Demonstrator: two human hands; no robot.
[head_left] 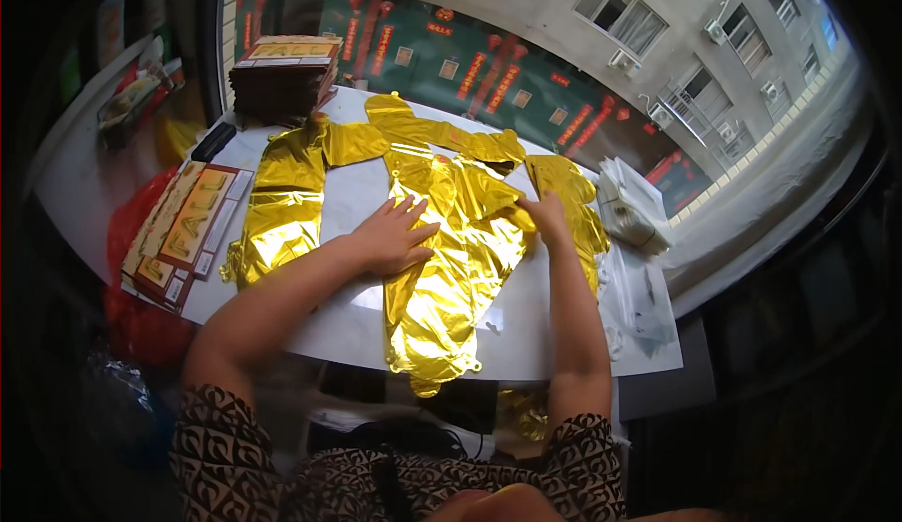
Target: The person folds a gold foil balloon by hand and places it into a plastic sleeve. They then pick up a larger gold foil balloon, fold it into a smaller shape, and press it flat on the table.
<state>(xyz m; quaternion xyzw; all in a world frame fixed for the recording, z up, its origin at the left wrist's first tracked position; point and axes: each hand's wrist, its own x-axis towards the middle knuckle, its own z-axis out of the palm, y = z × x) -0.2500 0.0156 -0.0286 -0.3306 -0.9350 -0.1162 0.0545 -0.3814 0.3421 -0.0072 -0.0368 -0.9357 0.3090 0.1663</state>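
Several flat gold foil balloon shapes (442, 268) lie spread over a white table (329, 325). My left hand (393, 235) rests flat, fingers spread, on the middle gold foil piece, pressing it down. My right hand (548, 218) pinches the right edge of that same foil piece, next to another crinkled gold shape (573, 198). A long gold shape (282, 207) lies to the left, apart from both hands. One end of the middle piece hangs over the table's near edge.
A stack of dark red printed cards (285, 76) stands at the back left. More red and yellow cards (183, 231) lie at the left edge. Clear plastic bags (631, 207) pile at the right. A window behind the table overlooks a building.
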